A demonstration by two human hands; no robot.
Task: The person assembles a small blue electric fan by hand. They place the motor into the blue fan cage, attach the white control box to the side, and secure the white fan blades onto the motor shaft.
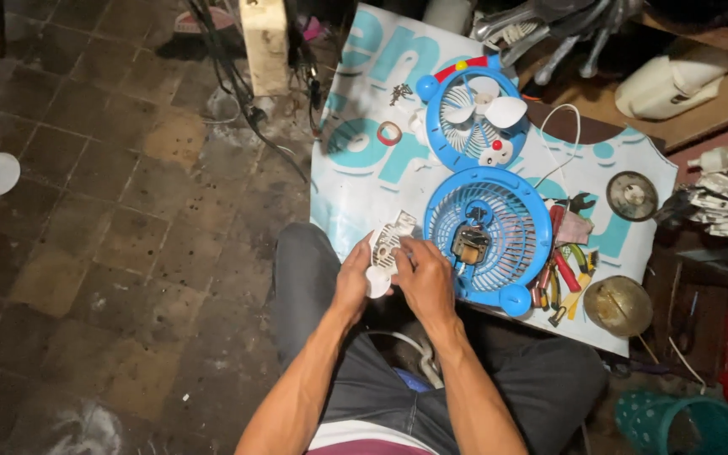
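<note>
Both hands clamped on small white slotted plastic cover [385,248], left hand [354,271] bracing, right hand [421,274] gripping its near edge, over the lap, just left of round blue plastic fan grille [489,227] with exposed motor on tabletop [355,185].

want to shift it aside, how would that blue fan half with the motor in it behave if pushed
The blue fan half lies flat, so it would probably slide, not roll. The motor likely makes it centre-heavy. Its thin plastic ribs look breakable.

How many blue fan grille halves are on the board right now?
2: the front blue grille with white blades lies at the far end; the rear blue grille with the motor lies beside the right hand.
</note>
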